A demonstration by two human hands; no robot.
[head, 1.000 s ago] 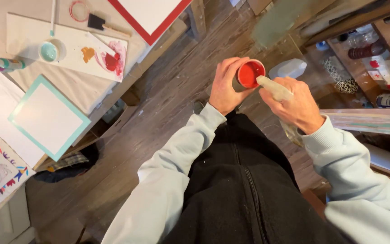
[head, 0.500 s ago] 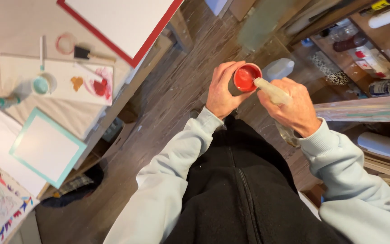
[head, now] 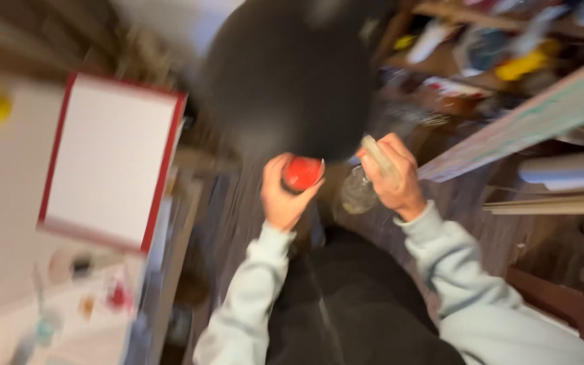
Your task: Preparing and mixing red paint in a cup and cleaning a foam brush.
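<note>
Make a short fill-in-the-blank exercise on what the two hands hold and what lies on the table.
1. The left hand holds a small pot whose inside is ____.
2. The pale stick is gripped by the ____ hand.
3. The white board on the table has a ____ border.

Missing words: red; right; red

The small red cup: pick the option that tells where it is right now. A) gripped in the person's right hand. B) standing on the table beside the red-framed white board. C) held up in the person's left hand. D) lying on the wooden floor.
C: the small red cup sits in the fingers of the left hand, raised over the floor, while the right hand beside it grips a pale stick-like tool.
</note>
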